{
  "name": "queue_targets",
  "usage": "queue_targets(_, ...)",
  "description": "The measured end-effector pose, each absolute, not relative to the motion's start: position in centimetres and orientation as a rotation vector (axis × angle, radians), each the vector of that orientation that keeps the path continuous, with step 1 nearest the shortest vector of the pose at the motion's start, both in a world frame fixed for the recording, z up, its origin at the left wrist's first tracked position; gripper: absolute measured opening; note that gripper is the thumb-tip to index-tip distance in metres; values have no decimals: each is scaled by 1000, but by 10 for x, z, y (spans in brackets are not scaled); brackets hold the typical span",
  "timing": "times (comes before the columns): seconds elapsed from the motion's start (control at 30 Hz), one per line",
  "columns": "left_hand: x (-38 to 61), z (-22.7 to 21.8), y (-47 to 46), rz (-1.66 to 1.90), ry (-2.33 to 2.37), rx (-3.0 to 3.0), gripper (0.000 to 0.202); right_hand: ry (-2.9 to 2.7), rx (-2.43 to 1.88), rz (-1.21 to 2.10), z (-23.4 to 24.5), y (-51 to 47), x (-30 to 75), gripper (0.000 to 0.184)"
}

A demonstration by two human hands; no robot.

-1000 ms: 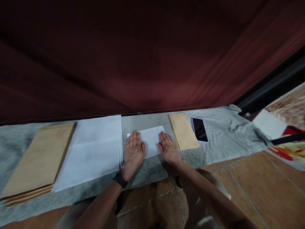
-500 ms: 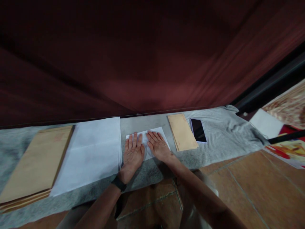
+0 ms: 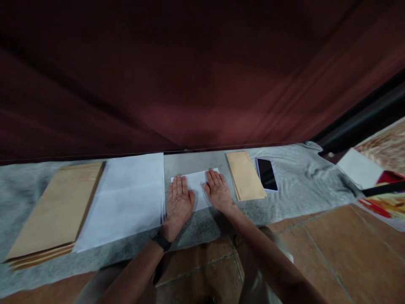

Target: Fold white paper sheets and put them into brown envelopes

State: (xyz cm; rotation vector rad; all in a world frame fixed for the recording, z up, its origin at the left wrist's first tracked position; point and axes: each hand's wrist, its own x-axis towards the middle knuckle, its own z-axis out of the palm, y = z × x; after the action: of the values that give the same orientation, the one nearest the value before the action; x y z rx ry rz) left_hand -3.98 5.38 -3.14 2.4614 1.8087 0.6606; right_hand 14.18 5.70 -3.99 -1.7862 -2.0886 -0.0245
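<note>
A folded white sheet of paper (image 3: 198, 185) lies on the grey cloth in front of me. Flat on its left end rests my left hand (image 3: 179, 202), fingers stretched out and pointing away from me. My right hand (image 3: 219, 192) lies palm down over the right end, its fingers extended too. Between the two hands the paper's middle shows; its ends are partly hidden beneath them. Left of my left hand is a stack of larger white paper sheets (image 3: 126, 194). Small brown envelopes (image 3: 246, 175) lie just right of my right hand.
A stack of large brown envelopes (image 3: 57, 211) sits at the far left. Right of the small envelopes lies a smartphone (image 3: 267, 174). The grey cloth (image 3: 303, 185) covers the narrow surface, with a dark red curtain (image 3: 202, 97) behind and a tiled floor (image 3: 310, 240) in front.
My hands have spread apart along the folded paper, uncovering more of its middle. The whole view has shifted slightly, so everything appears a little further right.
</note>
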Motion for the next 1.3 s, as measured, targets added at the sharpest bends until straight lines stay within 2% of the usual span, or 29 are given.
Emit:
queue_targets(0.4, -48, -21, 42, 639, 1843, 2494, 65, -2094, -1843, -45, -41, 48, 160, 61)
queue_targets(0.67, -27, -9, 9, 440, 1235, 2792, 58, -2108, -1853, -36, -40, 47, 161, 61)
queue_targets(1.0, -33, -16, -5, 350, 1250, 2804, 78, -2143, -1862, -77, -39, 45, 163, 62)
queue_targets(1.2, -35, -14, -9, 322, 1266, 2817, 80, -2132, -1844, -56, -33, 37, 164, 63)
queue_targets(1.3, -34, -15, -9, 319, 1261, 2820, 79, -2242, -1712, 58, -26, 29, 157, 59)
